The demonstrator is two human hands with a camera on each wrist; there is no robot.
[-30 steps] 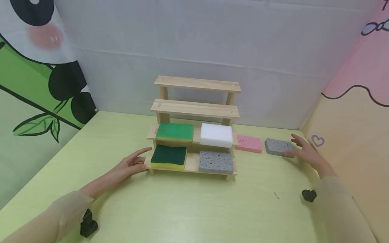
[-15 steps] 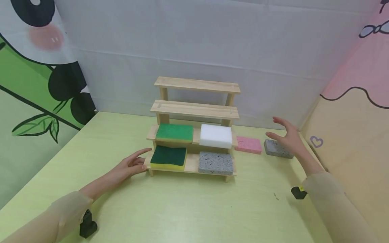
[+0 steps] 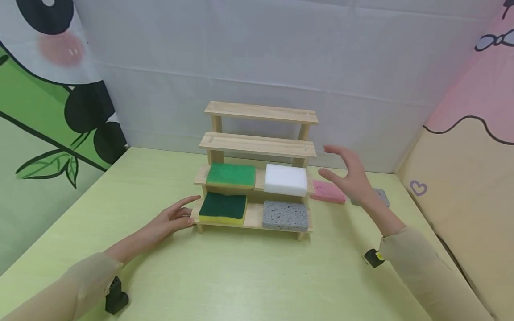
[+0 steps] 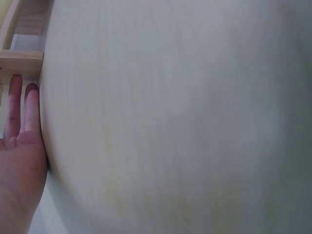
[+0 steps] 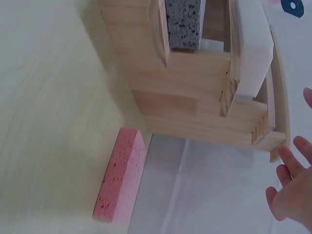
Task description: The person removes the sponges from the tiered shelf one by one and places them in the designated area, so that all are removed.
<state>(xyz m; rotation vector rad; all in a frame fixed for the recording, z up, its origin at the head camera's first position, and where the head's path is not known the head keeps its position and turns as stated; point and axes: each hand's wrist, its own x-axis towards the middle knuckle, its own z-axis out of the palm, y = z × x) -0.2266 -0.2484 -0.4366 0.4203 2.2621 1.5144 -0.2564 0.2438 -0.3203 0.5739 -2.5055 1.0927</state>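
Pink sponge (image 3: 328,191): on table, right hand (image 3: 353,178) now above it, fingers spread, empty.
Grey sponge (image 3: 381,196): left behind.
Left hand (image 3: 173,218): flat, steadying wooden rack (image 3: 257,147).

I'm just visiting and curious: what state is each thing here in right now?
Left hand: open, fingers against the wooden rack.
Right hand: open, raised, holding nothing.
Pink sponge: flat on the table, right of the rack.
Loose grey sponge: on the table, partly hidden.
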